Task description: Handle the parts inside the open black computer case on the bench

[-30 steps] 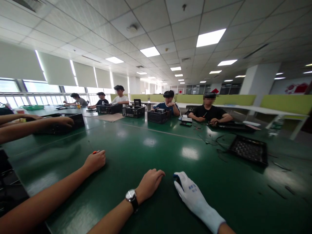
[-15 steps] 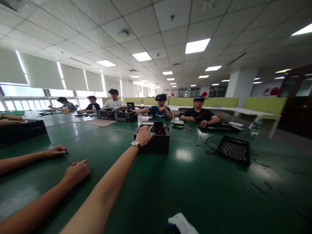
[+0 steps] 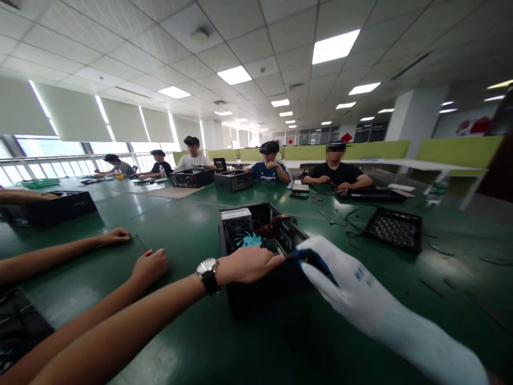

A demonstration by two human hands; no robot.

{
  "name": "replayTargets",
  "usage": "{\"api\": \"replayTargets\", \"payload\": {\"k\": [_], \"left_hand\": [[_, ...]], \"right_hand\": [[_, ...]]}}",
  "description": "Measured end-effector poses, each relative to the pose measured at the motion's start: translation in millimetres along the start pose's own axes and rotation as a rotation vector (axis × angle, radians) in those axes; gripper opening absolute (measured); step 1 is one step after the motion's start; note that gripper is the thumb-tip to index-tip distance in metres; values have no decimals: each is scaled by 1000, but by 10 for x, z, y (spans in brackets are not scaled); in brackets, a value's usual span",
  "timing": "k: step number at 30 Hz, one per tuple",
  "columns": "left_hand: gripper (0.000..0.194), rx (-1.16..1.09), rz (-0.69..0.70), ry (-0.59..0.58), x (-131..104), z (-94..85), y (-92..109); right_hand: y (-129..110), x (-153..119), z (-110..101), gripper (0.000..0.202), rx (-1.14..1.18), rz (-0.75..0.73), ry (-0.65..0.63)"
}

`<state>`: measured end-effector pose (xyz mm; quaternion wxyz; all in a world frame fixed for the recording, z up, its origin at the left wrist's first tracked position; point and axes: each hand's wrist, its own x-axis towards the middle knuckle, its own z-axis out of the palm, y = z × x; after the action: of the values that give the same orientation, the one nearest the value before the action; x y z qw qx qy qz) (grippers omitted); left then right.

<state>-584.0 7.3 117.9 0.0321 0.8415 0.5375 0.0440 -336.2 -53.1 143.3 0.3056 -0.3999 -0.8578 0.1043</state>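
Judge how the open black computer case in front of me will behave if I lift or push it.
The case is probably stiff, being boxy and straight-edged. The bulky silver-topped unit inside, set to one side, may make it lift heavier there. Pushed across the glossy table, its low, wide shape should probably slide before tipping.

It looks like an office doubling as a workshop: ceiling lights point(image 3: 335, 46), blinds point(image 3: 66, 111) and low dividers point(image 3: 460, 152), with people point(image 3: 339, 172) at a worktop point(image 3: 176, 222) bearing open PC cases point(image 3: 260, 294).
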Motion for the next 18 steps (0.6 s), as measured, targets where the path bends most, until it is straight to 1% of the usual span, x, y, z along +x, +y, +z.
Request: {"api": "replayTargets", "payload": {"k": [1, 2, 4, 5, 7, 9, 11, 13, 15, 16, 18], "left_hand": [[72, -25, 68, -36, -121, -47, 26], [67, -29, 124, -48, -204, -100, 27], [49, 44, 168, -37, -265, -179, -28], [47, 99, 165, -55, -255, -190, -68], [63, 174, 136, -176, -187, -145, -130], [73, 189, 120, -298, -102, -50, -149], [77, 168, 118, -336, -43, 25, -144], [84, 166, 107, -341, -47, 27, -149], [87, 192, 106, -326, -128, -60, -188], [87, 208, 117, -292, -194, -128, -218], [86, 217, 159, -168, -351, -283, -282]], "right_hand": [[-59, 220, -33, 36, -81, -41, -60], [-102, 413, -26, 34, -167, -65, -144], [-151, 687, 80, 34, -344, -101, -342], [-163, 763, 157, 35, -421, -114, -445], [-171, 821, 320, 35, -529, -134, -600], [-158, 813, 464, 33, -582, -147, -661], [-118, 806, 592, 34, -598, -159, -671], [-48, 839, 719, 35, -600, -187, -683], [40, 919, 864, 34, -575, -218, -700], [83, 973, 947, 33, -550, -238, -708], [147, 1092, 1132, 30, -477, -297, -722]]}}
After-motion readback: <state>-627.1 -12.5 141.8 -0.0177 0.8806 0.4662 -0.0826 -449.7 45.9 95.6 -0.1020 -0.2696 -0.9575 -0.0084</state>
